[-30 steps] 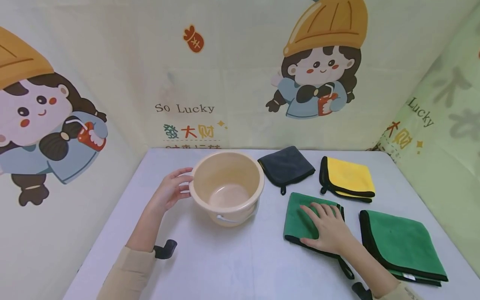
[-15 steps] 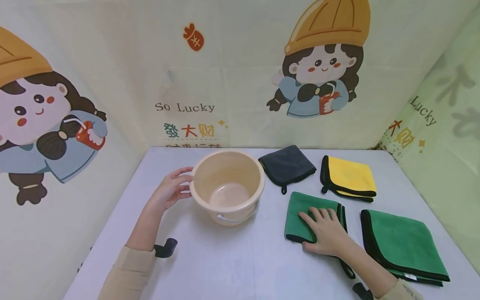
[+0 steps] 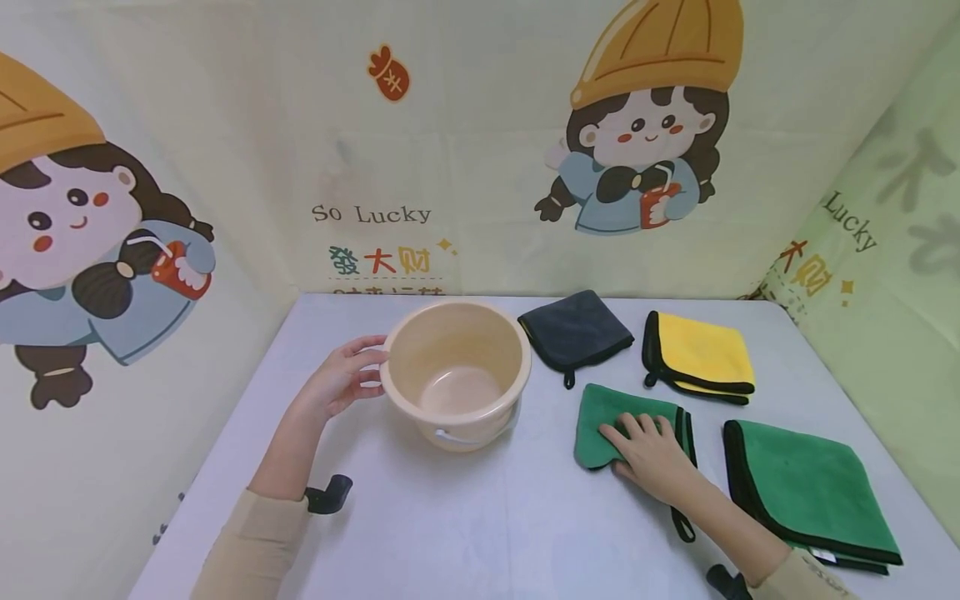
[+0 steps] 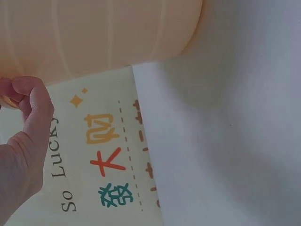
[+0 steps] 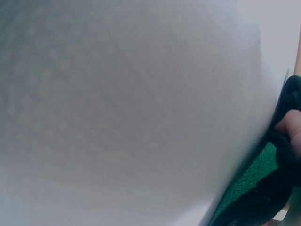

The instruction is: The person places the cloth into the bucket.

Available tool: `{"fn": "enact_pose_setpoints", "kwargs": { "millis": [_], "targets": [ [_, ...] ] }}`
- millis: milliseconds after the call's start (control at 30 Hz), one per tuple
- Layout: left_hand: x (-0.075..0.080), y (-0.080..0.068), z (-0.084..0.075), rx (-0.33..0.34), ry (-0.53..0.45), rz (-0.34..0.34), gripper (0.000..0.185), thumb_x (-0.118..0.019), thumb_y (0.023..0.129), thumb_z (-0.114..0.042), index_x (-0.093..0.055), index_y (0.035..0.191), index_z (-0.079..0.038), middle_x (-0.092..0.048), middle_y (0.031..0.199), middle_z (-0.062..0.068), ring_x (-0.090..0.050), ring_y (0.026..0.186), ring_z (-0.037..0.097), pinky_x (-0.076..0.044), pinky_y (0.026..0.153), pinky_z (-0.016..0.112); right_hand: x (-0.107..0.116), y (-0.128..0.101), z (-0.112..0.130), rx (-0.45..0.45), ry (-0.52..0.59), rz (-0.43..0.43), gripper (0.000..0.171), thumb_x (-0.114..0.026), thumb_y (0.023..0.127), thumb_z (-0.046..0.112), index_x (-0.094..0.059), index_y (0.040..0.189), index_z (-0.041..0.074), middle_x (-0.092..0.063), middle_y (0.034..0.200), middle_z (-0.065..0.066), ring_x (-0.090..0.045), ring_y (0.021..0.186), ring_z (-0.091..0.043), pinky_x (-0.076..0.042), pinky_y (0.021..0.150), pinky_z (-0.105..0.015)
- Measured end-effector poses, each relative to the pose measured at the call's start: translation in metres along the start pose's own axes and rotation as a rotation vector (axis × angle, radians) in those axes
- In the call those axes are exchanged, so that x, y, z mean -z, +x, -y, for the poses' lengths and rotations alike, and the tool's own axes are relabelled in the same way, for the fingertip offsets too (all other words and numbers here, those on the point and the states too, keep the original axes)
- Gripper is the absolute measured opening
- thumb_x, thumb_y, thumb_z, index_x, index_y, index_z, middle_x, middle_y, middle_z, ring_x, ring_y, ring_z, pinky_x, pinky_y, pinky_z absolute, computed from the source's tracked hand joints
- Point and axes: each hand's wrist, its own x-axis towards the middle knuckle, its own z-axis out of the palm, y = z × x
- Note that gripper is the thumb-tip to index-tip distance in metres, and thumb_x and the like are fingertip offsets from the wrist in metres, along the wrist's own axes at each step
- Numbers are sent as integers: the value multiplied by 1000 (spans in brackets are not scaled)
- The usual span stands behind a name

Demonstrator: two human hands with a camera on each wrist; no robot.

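The beige bucket (image 3: pixel 457 425) stands upright left of the table's middle, its white handle hanging at the front. My left hand (image 3: pixel 341 383) touches the outside of its rim from the left, fingers fairly straight in the head view; the left wrist view shows bent fingers (image 4: pixel 35 92) at the rim. My right hand (image 3: pixel 656 458) grips a folded green towel (image 3: pixel 600 417) with black edging, fingers on top and thumb at its near edge. That near edge is bunched up, and a black loop dangles. In the right wrist view, the thumb (image 5: pixel 291 125) presses against the black edging.
A dark grey folded towel (image 3: pixel 573 329) lies right of the bucket, and a yellow one (image 3: pixel 701 354) farther right. Another green towel (image 3: pixel 810 483) lies beside my right forearm. A printed cloth backdrop (image 3: pixel 487 167) rises behind the white table (image 3: pixel 420 533).
My right hand has closed on the green towel and its near edge has come up and folded inward. The left hand and bucket have stayed in place.
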Motion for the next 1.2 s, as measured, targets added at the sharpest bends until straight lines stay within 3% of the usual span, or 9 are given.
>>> {"fn": "enact_pose_setpoints", "kwargs": {
  "millis": [233, 467, 933, 1200],
  "targets": [
    [2, 1, -3, 15, 11, 15, 56, -59, 89, -20, -33, 136, -4, -57, 98, 1, -58, 83, 17, -55, 72, 29, 1, 1, -2, 6, 11, -14, 50, -76, 72, 31, -54, 114, 16, -51, 100, -11, -52, 89, -31, -44, 78, -55],
    [3, 2, -6, 54, 24, 24, 57, -61, 88, -22, -34, 135, -5, -53, 106, 5, -58, 83, 17, -55, 73, 28, 14, 3, -9, 5, 21, -25, 48, -77, 71, 30, -55, 112, 17, -50, 96, -9, -52, 87, -29, -44, 76, -55],
    [5, 0, -12, 73, 24, 67, 56, -60, 88, -18, -32, 135, -5, -52, 100, 6, -58, 78, 16, -55, 66, 24, 83, 37, -31, -23, 2, -143, 51, -80, 67, 23, -53, 109, 13, -50, 94, -15, -51, 85, -33, -43, 76, -55],
    [5, 1, -13, 66, 30, 69, 52, -58, 90, -16, -33, 134, -5, -54, 98, 7, -58, 76, 15, -55, 64, 24, 116, 68, -36, 44, -57, -288, 52, -82, 66, 20, -53, 108, 10, -49, 92, -17, -49, 84, -35, -43, 73, -55]
  ]
}}
